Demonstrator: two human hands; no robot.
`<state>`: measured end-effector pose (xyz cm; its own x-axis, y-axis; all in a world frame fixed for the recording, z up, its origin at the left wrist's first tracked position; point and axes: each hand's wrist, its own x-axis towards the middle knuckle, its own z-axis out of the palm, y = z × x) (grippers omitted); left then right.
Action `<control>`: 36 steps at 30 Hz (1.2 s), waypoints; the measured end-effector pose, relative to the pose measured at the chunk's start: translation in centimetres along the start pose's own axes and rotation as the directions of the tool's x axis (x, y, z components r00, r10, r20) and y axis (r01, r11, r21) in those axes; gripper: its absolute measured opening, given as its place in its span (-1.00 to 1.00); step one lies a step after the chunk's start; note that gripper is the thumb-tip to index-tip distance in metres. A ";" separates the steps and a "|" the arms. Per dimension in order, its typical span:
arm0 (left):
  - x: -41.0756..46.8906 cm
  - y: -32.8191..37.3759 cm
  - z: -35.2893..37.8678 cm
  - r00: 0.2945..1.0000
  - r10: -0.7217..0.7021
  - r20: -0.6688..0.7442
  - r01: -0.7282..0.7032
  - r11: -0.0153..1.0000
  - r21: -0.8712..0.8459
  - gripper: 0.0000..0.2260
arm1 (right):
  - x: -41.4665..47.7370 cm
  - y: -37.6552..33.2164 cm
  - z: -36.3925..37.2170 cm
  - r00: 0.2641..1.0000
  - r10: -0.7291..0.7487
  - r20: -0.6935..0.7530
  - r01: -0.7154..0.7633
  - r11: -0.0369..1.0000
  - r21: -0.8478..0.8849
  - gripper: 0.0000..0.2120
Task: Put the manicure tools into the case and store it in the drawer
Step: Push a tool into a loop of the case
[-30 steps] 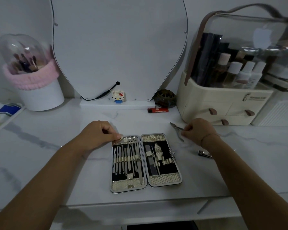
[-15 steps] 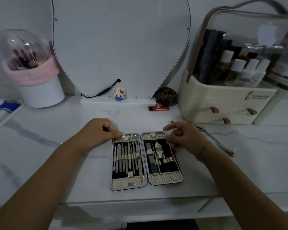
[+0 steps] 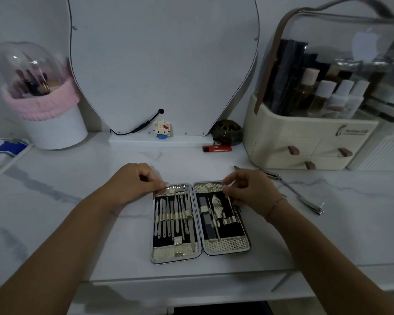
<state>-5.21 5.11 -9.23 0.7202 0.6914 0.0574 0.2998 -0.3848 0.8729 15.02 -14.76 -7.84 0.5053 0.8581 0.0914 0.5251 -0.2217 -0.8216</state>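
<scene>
The manicure case [image 3: 200, 246] lies open flat on the marble tabletop [image 3: 77, 212], both halves lined with metal tools in loops. My left hand [image 3: 132, 183] holds the case's top-left corner with curled fingers. Over the upper part of the right half, my right hand [image 3: 248, 192] pinches a thin metal tool [image 3: 229, 202] that points down into the case. Cuticle nippers [image 3: 268, 174] lie on the table just behind my right hand. A nail clipper [image 3: 314, 208] lies further right. A white drawer front [image 3: 214, 289] shows below the table's near edge.
A cream cosmetics organiser [image 3: 305, 137] with small drawers stands at the back right. A mirror [image 3: 164, 64] stands at the back centre, with a toy figure [image 3: 162, 129], a dark round dish [image 3: 227, 132] and a red lighter [image 3: 217, 148] near its base. A brush holder [image 3: 48, 114] stands back left.
My right hand moved left from the nippers beside the case to the case's right half and now pinches a thin tool there. My left hand stayed on the case's corner.
</scene>
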 end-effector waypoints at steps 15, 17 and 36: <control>0.3 -0.3 -0.1 1.000 0.013 0.011 -0.013 0.999 0.049 -0.81 | -0.6 0.3 -0.6 0.994 -0.078 0.078 0.097 0.951 -0.293 -0.92; 0.3 -0.2 -0.1 1.000 0.016 0.013 -0.017 0.999 0.044 -0.81 | -0.8 0.6 -1.9 0.996 -0.079 -0.047 0.064 0.963 -0.261 -0.95; 0.1 -0.4 0.0 0.999 0.037 0.013 -0.037 0.999 -0.014 -0.73 | 0.5 2.9 -7.2 0.982 0.187 0.032 -0.119 0.738 -0.665 -0.88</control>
<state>-5.27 5.38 -9.56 0.7391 0.6685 0.0832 0.2644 -0.4015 0.8769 21.70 -18.32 -6.10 0.5721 0.8160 -0.0822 0.7826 -0.5732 -0.2428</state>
